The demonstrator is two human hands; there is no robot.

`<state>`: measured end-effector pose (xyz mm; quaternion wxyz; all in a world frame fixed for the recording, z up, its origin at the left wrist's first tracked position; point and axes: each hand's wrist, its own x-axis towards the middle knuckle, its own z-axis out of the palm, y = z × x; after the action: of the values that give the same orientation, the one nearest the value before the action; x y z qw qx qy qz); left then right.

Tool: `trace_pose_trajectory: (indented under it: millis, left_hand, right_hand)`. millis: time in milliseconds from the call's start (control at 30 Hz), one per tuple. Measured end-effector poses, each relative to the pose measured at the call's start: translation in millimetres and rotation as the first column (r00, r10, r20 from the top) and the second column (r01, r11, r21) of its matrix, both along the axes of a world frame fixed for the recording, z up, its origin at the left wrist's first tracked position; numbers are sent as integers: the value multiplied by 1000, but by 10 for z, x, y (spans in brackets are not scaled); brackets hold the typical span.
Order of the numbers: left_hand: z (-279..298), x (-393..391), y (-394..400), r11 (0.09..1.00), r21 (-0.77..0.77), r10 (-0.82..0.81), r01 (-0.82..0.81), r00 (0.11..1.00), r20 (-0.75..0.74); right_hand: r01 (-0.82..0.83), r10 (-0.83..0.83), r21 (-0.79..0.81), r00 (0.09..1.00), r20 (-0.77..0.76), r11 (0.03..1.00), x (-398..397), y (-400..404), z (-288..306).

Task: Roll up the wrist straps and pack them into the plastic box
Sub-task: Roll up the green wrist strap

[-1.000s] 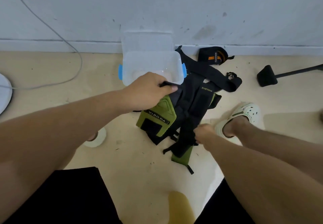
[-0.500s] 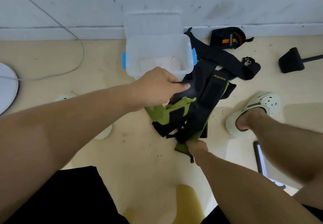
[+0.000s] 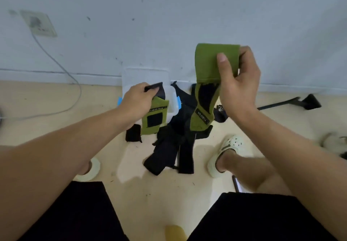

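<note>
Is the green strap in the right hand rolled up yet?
Not rolled: the green strap hangs unrolled from the right hand, its top merely folded over the fingers.

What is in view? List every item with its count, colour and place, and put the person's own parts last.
green wrist straps: two, green and black, one held up in each hand
black straps: pile, count unclear, floor below the box
plastic box: one, clear with blue clips, open, by the wall
cable: one, grey, wall to floor, far left
wall socket: one, pale, upper left
black stand foot: one, floor far right
left hand: grips a strap's black end
right hand: pinches a raised strap
</note>
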<state>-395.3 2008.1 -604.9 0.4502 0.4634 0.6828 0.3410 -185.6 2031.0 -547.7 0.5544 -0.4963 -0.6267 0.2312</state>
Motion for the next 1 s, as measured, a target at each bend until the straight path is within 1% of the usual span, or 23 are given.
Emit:
trace_pose_trajectory:
  millis: [100, 133, 200, 233, 300, 333, 400, 433, 467, 500, 567, 633, 667, 733, 767, 800, 833, 900, 1000]
  left_hand:
    - [211, -28, -34, 998, 46, 48, -51, 997, 56]
    - [258, -33, -30, 996, 55, 61, -66, 995, 83]
    - [307, -33, -25, 995, 33, 88, -93, 989, 117]
    - [286, -36, -16, 994, 1, 112, -113, 984, 142]
    - [260, -57, -17, 986, -106, 156, -130, 946, 285]
    - [258, -78, -26, 983, -151, 154, -105, 917, 368]
    - [255, -127, -8, 982, -187, 62, 32, 878, 475]
    - [249, -152, 9, 975, -200, 21, 95, 860, 509]
    - [239, -170, 28, 967, -209, -16, 146, 852, 523]
    - [235, -172, 55, 963, -215, -29, 160, 860, 509]
    - [211, -171, 129, 972, -191, -38, 137, 895, 444]
    - [203, -157, 157, 982, -141, -57, 122, 916, 396]
    - [209, -160, 156, 984, -117, -83, 136, 922, 378]
    - [227, -183, 156, 974, -62, -184, 219, 917, 353]
    - [202, -204, 161, 965, -30, -234, 259, 912, 337]
    - [186, -220, 159, 965, -14, -243, 261, 916, 319]
    - [147, -240, 168, 973, -10, -217, 231, 928, 303]
    - [69, -271, 195, 993, -13, -109, 119, 946, 306]
    - [48, -315, 224, 1000, -3, 6, -5, 949, 314]
  right_hand:
    - [-154, 154, 135, 988, 13, 979, -33, -162, 658]
    - [-208, 209, 155, 978, 10, 966, -54, -197, 771]
    - [-296, 301, 144, 953, -17, 944, -112, -215, 848]
    - [-332, 338, 120, 941, -32, 936, -151, -222, 829]
    - [-411, 414, 58, 909, -42, 910, -233, -252, 669]
    - [-447, 448, 27, 894, -21, 894, -273, -271, 535]
    - [-500, 502, -51, 864, 41, 865, -349, -300, 210]
    - [-497, 503, -97, 863, 44, 862, -379, -306, 41]
    - [-468, 475, -150, 880, 12, 871, -402, -296, -93]
    - [-418, 418, -216, 907, -50, 882, -421, -261, -177]
    - [-314, 277, -346, 949, -153, 884, -431, -129, -265]
    - [-248, 177, -440, 964, -197, 863, -437, 7, -307]
    - [-247, 146, -480, 960, -238, 842, -434, 60, -343]
    - [-284, 112, -539, 938, -329, 793, -462, 110, -400]
    - [-297, 107, -556, 932, -348, 777, -479, 130, -427]
    - [-307, 113, -568, 930, -351, 764, -487, 148, -452]
    - [-320, 127, -576, 928, -351, 752, -498, 165, -464]
    - [-353, 162, -591, 922, -351, 726, -518, 212, -468]
    - [-369, 169, -608, 917, -361, 703, -544, 292, -518]
